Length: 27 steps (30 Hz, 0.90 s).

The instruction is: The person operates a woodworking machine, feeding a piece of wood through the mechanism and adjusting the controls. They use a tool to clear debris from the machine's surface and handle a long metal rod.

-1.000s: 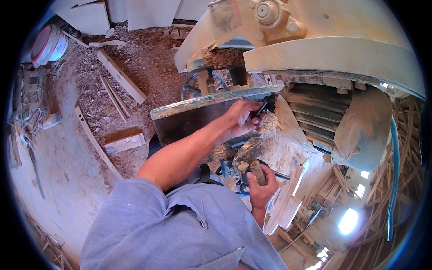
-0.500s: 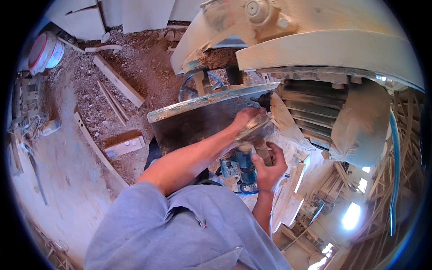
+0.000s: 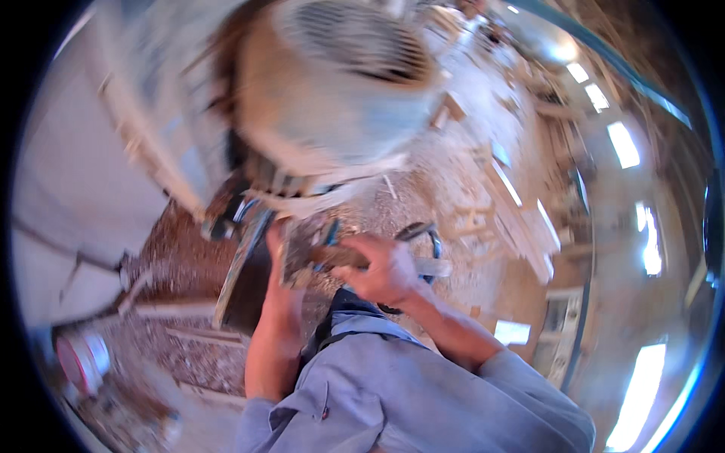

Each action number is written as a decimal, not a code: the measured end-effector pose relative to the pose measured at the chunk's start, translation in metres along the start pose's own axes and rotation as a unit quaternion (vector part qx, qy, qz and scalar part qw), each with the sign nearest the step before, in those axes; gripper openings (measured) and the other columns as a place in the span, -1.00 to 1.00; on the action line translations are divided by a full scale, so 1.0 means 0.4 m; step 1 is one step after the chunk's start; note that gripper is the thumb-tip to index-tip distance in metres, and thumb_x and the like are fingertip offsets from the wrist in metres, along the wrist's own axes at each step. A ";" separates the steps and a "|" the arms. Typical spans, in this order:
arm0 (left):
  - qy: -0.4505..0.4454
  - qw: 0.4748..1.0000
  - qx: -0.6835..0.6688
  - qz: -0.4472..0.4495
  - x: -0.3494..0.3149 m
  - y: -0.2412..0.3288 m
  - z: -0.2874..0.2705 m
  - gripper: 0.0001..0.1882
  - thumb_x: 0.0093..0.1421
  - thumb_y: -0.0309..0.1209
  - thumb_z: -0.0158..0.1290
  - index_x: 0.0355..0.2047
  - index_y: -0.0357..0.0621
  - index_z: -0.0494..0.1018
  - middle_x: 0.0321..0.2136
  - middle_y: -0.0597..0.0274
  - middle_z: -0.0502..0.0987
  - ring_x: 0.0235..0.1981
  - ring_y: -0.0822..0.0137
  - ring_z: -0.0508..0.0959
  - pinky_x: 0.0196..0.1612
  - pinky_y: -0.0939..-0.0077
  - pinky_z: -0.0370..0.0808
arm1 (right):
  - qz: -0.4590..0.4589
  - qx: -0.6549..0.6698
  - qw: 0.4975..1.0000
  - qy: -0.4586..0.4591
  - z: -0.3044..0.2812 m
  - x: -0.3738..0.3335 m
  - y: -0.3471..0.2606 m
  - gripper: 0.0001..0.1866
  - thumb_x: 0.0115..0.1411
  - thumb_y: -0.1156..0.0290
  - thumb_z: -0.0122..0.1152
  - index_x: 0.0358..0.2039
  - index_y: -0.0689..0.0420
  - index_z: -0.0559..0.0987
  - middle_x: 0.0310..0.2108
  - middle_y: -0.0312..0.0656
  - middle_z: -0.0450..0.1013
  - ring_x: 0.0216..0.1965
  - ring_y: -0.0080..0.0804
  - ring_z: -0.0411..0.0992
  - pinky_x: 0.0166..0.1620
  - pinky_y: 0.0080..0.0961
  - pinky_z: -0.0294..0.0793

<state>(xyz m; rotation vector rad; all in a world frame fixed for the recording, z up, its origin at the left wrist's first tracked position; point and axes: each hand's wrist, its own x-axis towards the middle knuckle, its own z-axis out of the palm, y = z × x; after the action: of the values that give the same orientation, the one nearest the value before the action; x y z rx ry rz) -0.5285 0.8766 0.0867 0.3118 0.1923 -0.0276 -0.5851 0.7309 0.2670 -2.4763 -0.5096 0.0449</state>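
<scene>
Both my hands are on a brown, wooden-looking tool (image 3: 300, 248) with a broad flat head and a short handle, held in front of my waist; blur hides its exact kind. My right hand (image 3: 383, 266) wraps round the handle. Against the left side of the head is my left hand (image 3: 278, 240), its fingers partly hidden behind it. Just left of that hand stands the dark, dusty metal table (image 3: 248, 291) of a large machine. The machine's rounded motor housing (image 3: 332, 113), coated in dust, looms ahead of my hands.
Long boards (image 3: 517, 219) lie at the right on a dusty floor, near a bluish hose or pipe (image 3: 604, 57). Pale sheets (image 3: 83, 166) stand at the left. A red and white bucket (image 3: 83, 362) sits lower left, near wood offcuts (image 3: 200, 332) among debris.
My view has swung to the right, so the motor housing now lies ahead and the machine table to the left. Both hands have stayed on the tool, turning with me.
</scene>
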 end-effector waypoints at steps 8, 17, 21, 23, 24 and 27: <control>-0.154 0.986 -0.045 -0.044 -0.039 0.023 0.098 -0.87 0.15 -0.35 0.07 -0.35 -0.11 0.41 -0.48 0.25 0.36 -0.42 0.30 0.32 -0.14 0.29 0.23 | 0.066 0.003 0.995 0.069 -0.093 -0.240 0.031 -0.59 -0.12 0.24 0.42 -0.24 0.10 0.56 -0.37 -0.10 0.51 -0.34 -0.06 0.51 -0.30 -0.23 0.50; -0.086 0.984 0.103 -0.115 -0.172 -0.001 0.106 -0.80 0.23 -0.26 0.04 -0.39 -0.13 0.40 -0.49 0.25 0.36 -0.40 0.30 0.37 -0.12 0.28 0.36 | 0.273 0.137 0.922 0.240 -0.182 -0.467 0.171 -0.57 -0.09 0.26 0.48 -0.22 0.18 0.59 -0.47 -0.16 0.51 -0.44 -0.42 0.48 -0.34 -0.43 0.45; -0.057 0.975 0.191 -0.099 -0.203 0.016 0.103 -0.75 0.27 -0.22 0.00 -0.39 -0.15 0.39 -0.50 0.26 0.36 -0.40 0.33 0.37 -0.13 0.30 0.37 | 0.327 0.245 0.871 0.274 -0.204 -0.507 0.246 -0.61 -0.04 0.28 0.46 -0.22 0.19 0.60 -0.53 -0.28 0.46 -0.48 -0.56 0.38 -0.38 -0.51 0.38; -0.060 0.957 0.277 -0.061 -0.218 0.007 0.112 -0.74 0.31 -0.20 -0.05 -0.39 -0.12 0.38 -0.51 0.30 0.34 -0.42 0.38 0.35 -0.16 0.33 0.36 | 0.342 0.265 0.854 0.290 -0.213 -0.551 0.294 -0.61 -0.04 0.26 0.45 -0.22 0.18 0.60 -0.51 -0.28 0.49 -0.45 -0.54 0.40 -0.36 -0.50 0.39; -0.053 0.951 0.300 -0.047 -0.223 -0.006 0.120 -0.74 0.32 -0.20 -0.06 -0.38 -0.12 0.38 -0.51 0.31 0.34 -0.43 0.39 0.35 -0.16 0.33 0.35 | 0.360 0.271 0.844 0.290 -0.216 -0.580 0.323 -0.61 -0.05 0.26 0.44 -0.22 0.18 0.60 -0.50 -0.26 0.49 -0.45 -0.52 0.42 -0.36 -0.50 0.39; -0.060 0.938 0.340 -0.027 -0.247 -0.066 0.157 -0.75 0.32 -0.22 -0.05 -0.36 -0.14 0.40 -0.48 0.32 0.35 -0.45 0.42 0.33 -0.17 0.35 0.36 | 0.417 0.277 0.819 0.280 -0.201 -0.697 0.430 -0.62 -0.06 0.27 0.39 -0.23 0.18 0.61 -0.49 -0.21 0.51 -0.42 -0.45 0.46 -0.33 -0.47 0.41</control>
<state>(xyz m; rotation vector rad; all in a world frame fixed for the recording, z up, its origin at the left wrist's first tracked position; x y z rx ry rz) -0.6153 0.8317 0.1562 0.9952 0.0628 -0.1701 -0.7714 0.4553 0.2113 -1.8119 0.7586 -0.1631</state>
